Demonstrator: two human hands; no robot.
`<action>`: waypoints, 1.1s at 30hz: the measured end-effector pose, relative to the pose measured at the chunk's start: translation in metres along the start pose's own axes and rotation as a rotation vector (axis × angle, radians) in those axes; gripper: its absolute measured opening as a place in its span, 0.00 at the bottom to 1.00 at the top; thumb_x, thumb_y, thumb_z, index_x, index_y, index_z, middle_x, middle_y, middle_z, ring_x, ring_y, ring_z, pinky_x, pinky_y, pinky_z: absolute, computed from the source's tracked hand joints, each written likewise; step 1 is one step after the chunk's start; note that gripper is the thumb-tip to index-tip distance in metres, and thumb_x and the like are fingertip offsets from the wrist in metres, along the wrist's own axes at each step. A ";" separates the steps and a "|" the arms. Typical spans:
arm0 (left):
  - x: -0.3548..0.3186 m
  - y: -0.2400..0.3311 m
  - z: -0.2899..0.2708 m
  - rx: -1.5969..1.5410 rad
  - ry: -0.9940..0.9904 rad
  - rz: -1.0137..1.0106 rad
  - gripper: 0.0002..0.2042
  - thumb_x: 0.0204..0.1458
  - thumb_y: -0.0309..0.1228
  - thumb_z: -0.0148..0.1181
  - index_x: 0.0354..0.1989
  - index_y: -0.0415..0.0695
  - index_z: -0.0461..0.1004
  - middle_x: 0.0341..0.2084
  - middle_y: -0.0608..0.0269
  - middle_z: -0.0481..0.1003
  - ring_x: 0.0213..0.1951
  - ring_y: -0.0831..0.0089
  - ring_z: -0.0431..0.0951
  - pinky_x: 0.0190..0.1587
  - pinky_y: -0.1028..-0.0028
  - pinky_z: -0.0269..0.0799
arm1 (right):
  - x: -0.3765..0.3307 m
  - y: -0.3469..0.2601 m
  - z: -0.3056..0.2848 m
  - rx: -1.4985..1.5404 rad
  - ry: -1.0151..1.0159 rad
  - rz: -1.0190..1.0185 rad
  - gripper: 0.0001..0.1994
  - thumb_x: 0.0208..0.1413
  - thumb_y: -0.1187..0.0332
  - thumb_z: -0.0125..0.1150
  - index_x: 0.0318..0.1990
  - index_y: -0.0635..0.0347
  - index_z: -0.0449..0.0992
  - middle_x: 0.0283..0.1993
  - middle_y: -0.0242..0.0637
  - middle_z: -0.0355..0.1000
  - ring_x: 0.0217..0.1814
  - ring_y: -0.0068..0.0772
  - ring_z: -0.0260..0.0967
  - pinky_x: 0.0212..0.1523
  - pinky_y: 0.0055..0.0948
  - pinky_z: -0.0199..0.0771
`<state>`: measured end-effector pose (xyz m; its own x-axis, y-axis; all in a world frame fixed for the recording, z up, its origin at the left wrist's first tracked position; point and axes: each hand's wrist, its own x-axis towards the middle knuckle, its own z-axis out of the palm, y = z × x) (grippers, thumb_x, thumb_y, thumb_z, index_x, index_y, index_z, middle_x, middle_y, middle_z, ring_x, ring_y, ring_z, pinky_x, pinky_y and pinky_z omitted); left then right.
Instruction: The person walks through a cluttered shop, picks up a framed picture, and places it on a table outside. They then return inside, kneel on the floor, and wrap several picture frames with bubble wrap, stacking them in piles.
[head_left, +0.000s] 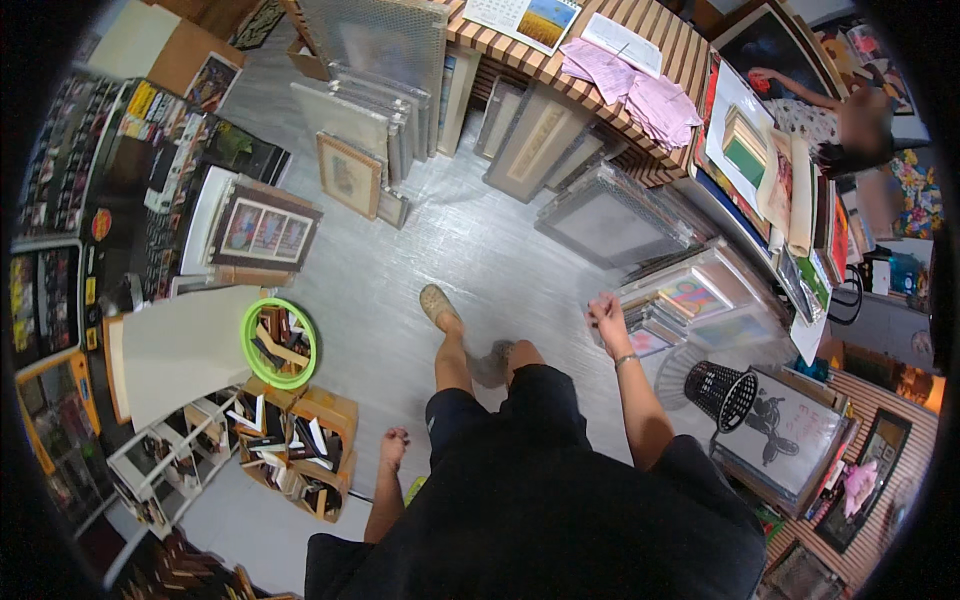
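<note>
My right hand (606,318) hangs out in front of me on the right, fingers loosely bent and apart, with nothing seen in them. Close beside it lean wrapped pictures (690,294) with colourful prints; whether the hand touches them I cannot tell. Down at my left side is my left hand (396,447), its fingers loosely curled and seemingly empty. Nearest to that hand stands a cardboard box (345,425) full of frame moulding offcuts. Beyond the box is a bright green-rimmed bin (312,345) holding more wood pieces.
Wrapped frames (615,215) lean along a striped wooden counter (690,50) bearing pink cloths (650,105). A black mesh basket (720,390) stands at right. At left are a framed picture (265,232) and large boards (180,345). A person (865,120) is at far right.
</note>
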<state>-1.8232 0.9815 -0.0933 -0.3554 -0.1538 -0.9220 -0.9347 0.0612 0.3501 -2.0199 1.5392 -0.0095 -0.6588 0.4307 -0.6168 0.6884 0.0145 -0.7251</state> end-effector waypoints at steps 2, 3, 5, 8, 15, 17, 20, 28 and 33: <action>0.025 0.051 -0.025 -0.019 0.042 0.167 0.16 0.58 0.44 0.53 0.39 0.43 0.72 0.33 0.65 0.75 0.35 0.73 0.76 0.34 0.75 0.69 | 0.042 -0.034 0.016 0.040 0.035 -0.060 0.21 0.57 0.63 0.58 0.55 0.60 0.59 0.41 0.36 0.68 0.41 0.29 0.70 0.39 0.29 0.70; 0.029 0.087 -0.030 -0.039 0.068 0.158 0.16 0.58 0.44 0.52 0.42 0.43 0.72 0.36 0.64 0.76 0.37 0.73 0.76 0.37 0.74 0.68 | 0.069 -0.051 0.025 0.102 0.056 -0.107 0.22 0.57 0.63 0.58 0.55 0.59 0.59 0.43 0.35 0.68 0.43 0.28 0.69 0.40 0.29 0.70; 0.028 0.156 -0.034 -0.050 0.093 0.178 0.18 0.59 0.45 0.51 0.46 0.43 0.72 0.40 0.64 0.76 0.39 0.72 0.75 0.41 0.73 0.67 | 0.126 -0.086 0.039 0.181 0.083 -0.190 0.23 0.57 0.62 0.59 0.55 0.59 0.58 0.45 0.34 0.67 0.46 0.28 0.67 0.43 0.30 0.69; 0.038 0.225 -0.031 -0.012 0.095 0.242 0.18 0.59 0.45 0.50 0.49 0.44 0.71 0.43 0.64 0.75 0.42 0.72 0.75 0.44 0.73 0.65 | 0.211 -0.145 0.055 0.339 0.126 -0.296 0.28 0.52 0.66 0.65 0.56 0.61 0.57 0.50 0.38 0.65 0.49 0.27 0.64 0.43 0.26 0.68; 0.068 0.224 -0.017 0.189 0.037 0.142 0.17 0.58 0.42 0.52 0.50 0.46 0.70 0.44 0.63 0.74 0.44 0.70 0.75 0.45 0.71 0.67 | 0.387 -0.219 0.056 0.184 0.284 -0.522 0.22 0.44 0.66 0.71 0.45 0.71 0.74 0.43 0.38 0.72 0.43 0.28 0.65 0.46 0.26 0.64; 0.056 0.251 0.013 0.276 0.031 -0.023 0.16 0.59 0.41 0.52 0.51 0.46 0.70 0.43 0.63 0.74 0.43 0.71 0.75 0.45 0.71 0.67 | 0.416 -0.208 0.051 0.168 0.288 -0.235 0.25 0.45 0.67 0.68 0.50 0.74 0.70 0.49 0.36 0.70 0.47 0.30 0.64 0.49 0.26 0.64; 0.067 0.257 0.043 0.306 -0.029 0.062 0.17 0.59 0.40 0.52 0.50 0.40 0.70 0.40 0.61 0.75 0.42 0.70 0.76 0.44 0.69 0.70 | 0.464 -0.176 0.038 0.246 0.253 -0.377 0.21 0.55 0.66 0.57 0.55 0.67 0.67 0.54 0.34 0.66 0.51 0.28 0.61 0.52 0.26 0.63; 0.120 0.331 0.154 0.320 -0.200 0.201 0.17 0.61 0.40 0.48 0.51 0.41 0.69 0.44 0.60 0.74 0.44 0.71 0.75 0.47 0.72 0.68 | 0.514 -0.131 0.000 0.137 0.099 -0.367 0.18 0.61 0.65 0.49 0.55 0.66 0.65 0.54 0.33 0.64 0.51 0.26 0.59 0.54 0.24 0.61; 0.151 0.374 0.198 0.220 -0.273 0.335 0.17 0.60 0.39 0.51 0.49 0.38 0.70 0.43 0.60 0.75 0.44 0.72 0.74 0.48 0.74 0.67 | 0.503 -0.134 0.009 -1.562 0.205 -0.736 0.25 0.47 0.75 0.55 0.57 0.63 0.63 0.56 0.49 0.65 0.58 0.49 0.63 0.57 0.35 0.64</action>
<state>-2.2265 1.1766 -0.1345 -0.5958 0.1730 -0.7843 -0.7356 0.2745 0.6193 -2.4463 1.7457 -0.2250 -0.9822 0.0299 -0.1857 -0.0113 0.9761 0.2170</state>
